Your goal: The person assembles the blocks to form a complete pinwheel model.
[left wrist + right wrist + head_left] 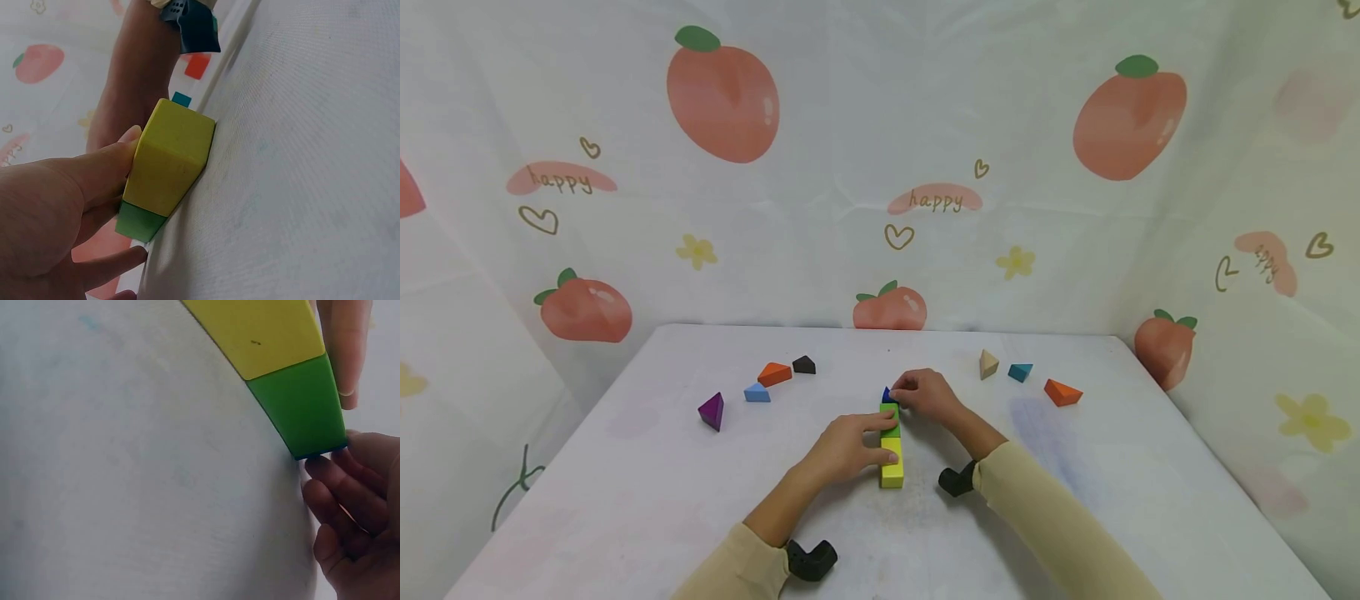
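A yellow block (892, 477) and a green block (890, 410) lie end to end in a line at mid-table. A small dark blue triangular block (886, 397) sits against the green block's far end. My left hand (844, 446) rests on the line from the left, its thumb over the yellow block and its straight fingers across the green one. At the far end, my right hand (931, 395) pinches the blue block between thumb and fingertips. Only a thin blue edge (320, 452) shows in the right wrist view; the fingers hide part of this block.
On the left lie a purple (712, 412), a light blue (757, 393), an orange (775, 374) and a black block (804, 365). Wooden (988, 364), teal (1020, 372) and orange-red (1063, 392) blocks lie right. A fruit-printed cloth (820, 167) hangs behind the white table (647, 500).
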Demonstrator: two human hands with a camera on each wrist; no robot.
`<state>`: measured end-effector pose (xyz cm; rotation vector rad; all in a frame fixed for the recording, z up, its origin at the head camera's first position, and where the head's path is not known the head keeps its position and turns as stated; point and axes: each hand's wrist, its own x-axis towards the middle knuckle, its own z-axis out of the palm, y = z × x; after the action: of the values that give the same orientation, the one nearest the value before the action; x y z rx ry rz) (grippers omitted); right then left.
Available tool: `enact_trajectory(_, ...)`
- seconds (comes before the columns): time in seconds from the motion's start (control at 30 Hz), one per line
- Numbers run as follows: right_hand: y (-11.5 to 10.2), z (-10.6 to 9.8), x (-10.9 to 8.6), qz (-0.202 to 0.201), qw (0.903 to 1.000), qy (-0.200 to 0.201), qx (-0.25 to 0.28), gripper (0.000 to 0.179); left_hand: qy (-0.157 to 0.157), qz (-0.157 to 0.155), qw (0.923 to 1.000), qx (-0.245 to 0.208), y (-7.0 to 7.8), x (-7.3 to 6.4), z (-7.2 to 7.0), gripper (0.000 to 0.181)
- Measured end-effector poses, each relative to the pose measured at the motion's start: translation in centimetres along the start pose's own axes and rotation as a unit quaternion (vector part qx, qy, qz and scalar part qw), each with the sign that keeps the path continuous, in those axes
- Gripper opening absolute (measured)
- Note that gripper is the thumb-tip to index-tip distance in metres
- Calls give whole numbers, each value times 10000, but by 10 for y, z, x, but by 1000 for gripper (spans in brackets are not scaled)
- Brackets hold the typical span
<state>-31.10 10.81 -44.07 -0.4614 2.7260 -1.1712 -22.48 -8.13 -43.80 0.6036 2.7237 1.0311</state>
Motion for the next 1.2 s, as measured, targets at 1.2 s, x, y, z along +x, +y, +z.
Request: enact_trajectory(1.2,-8,-11,-6,109,9996,-179,-206,12,-48,-105,9999,-89,3,0,-2,59)
